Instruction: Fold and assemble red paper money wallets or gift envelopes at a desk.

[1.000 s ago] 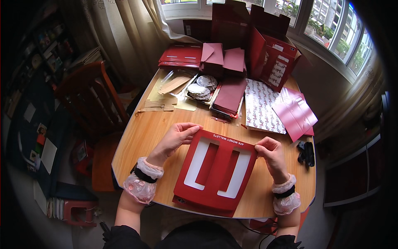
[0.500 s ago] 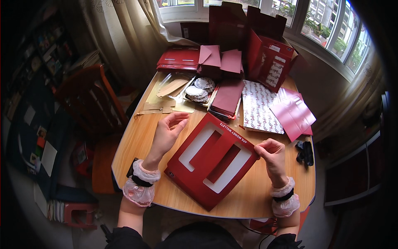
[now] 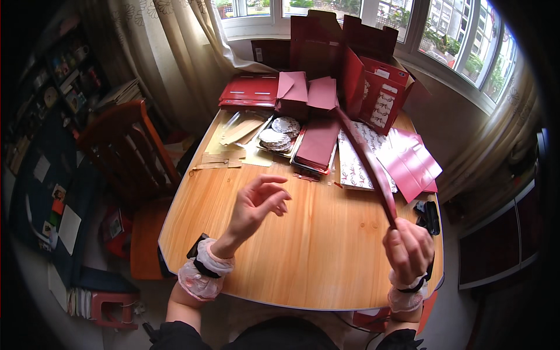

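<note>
My right hand (image 3: 409,248) grips one end of a flat red card box (image 3: 371,163) at the table's right side. The box is raised and turned edge-on, so its windowed face is hidden; its far end reaches up toward the stacked pink envelopes (image 3: 322,93). My left hand (image 3: 255,203) hovers over the middle of the table, fingers loosely curled and apart, with nothing in them. Ahead of it lie a stack of dark pink card pieces (image 3: 319,140) in a tray and round white patterned pieces (image 3: 275,139).
Red flat boxes (image 3: 248,90) are piled at the back left. Tan paper strips (image 3: 224,158) lie at the left. Patterned sheets (image 3: 356,169) and shiny pink cards (image 3: 410,163) lie at the right, near a black object (image 3: 430,218). A large red carton (image 3: 382,96) stands by the window.
The red card box has swung up and right, from lying face-up before me to edge-on in my right hand. My left hand has shifted slightly right and nearer.
</note>
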